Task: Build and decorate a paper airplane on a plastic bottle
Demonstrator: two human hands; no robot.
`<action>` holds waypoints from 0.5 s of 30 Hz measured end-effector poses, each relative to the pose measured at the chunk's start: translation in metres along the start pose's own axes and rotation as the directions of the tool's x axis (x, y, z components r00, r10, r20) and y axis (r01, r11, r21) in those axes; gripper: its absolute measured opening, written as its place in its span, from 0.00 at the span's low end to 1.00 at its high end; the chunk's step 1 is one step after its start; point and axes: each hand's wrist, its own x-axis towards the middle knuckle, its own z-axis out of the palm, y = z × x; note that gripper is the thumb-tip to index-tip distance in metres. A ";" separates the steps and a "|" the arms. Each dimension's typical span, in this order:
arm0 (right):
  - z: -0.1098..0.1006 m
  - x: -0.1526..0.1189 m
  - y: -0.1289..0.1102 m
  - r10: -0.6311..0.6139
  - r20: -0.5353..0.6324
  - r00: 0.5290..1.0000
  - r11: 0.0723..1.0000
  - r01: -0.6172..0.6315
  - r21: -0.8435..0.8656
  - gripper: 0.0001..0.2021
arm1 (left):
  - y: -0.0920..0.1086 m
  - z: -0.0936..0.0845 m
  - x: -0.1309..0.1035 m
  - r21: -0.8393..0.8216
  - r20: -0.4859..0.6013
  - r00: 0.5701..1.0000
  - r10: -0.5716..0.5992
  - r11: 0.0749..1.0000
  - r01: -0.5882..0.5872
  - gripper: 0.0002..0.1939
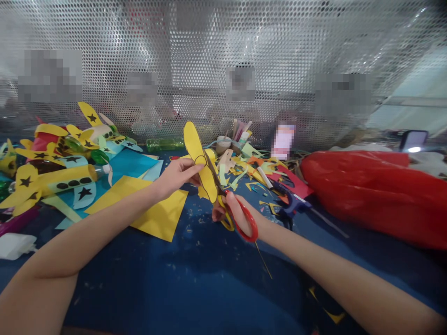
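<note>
My left hand (181, 174) pinches a yellow paper propeller (194, 139) with a drawn outline and a circle at its middle. My right hand (240, 214) grips scissors (252, 224) with a red handle loop and a yellow one. Their dark blades lie along the right edge of the propeller. A thin yellow paper strip (263, 260) hangs below the scissors. Under my left forearm a flat sheet of yellow paper (164, 218) lies on the blue table (174, 284). The fingertips of my right hand are partly hidden behind the handles.
Bottle airplanes (66, 179) with paper wings crowd the left, near a white charger (17, 245). Paper scraps (240, 170) and a blue glue gun (291, 200) lie right of centre. A red plastic bag (370, 195) fills the right. Behind stands a perforated metal screen (195, 56).
</note>
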 end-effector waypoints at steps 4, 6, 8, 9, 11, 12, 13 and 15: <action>-0.002 -0.002 -0.008 0.008 0.002 1.000 0.998 -0.008 -0.057 0.37 | -0.001 0.005 -0.001 -0.029 0.028 0.999 -0.028 0.999 0.029 0.20; -0.002 -0.003 -0.012 0.023 -0.010 1.000 0.996 -0.024 -0.082 0.39 | -0.002 0.007 -0.003 -0.044 0.047 0.998 -0.036 0.998 0.038 0.20; -0.001 -0.003 -0.015 0.057 -0.033 0.998 0.996 -0.059 -0.069 0.39 | -0.002 0.010 -0.004 -0.052 0.053 0.998 -0.036 0.998 0.038 0.19; 0.000 -0.003 -0.017 0.075 -0.045 0.996 0.996 -0.077 -0.051 0.39 | -0.002 0.011 -0.005 -0.053 0.048 0.998 -0.036 0.998 0.038 0.18; 0.001 -0.003 -0.017 0.089 -0.056 0.994 0.996 -0.090 -0.013 0.40 | -0.001 0.013 -0.006 -0.047 0.033 0.999 -0.037 0.998 0.039 0.17; 0.001 -0.002 -0.016 0.085 -0.056 0.995 0.996 -0.085 -0.002 0.40 | 0.000 0.014 -0.007 -0.042 0.030 0.999 -0.039 0.998 0.041 0.16; 0.001 -0.001 -0.015 0.075 -0.052 0.996 0.997 -0.075 -0.004 0.40 | 0.001 0.014 -0.007 -0.034 0.032 0.999 -0.044 0.998 0.045 0.15; 0.000 0.000 -0.010 0.038 -0.052 0.998 0.998 -0.040 -0.041 0.39 | 0.002 0.015 -0.008 -0.016 0.040 0.997 -0.060 0.998 0.060 0.14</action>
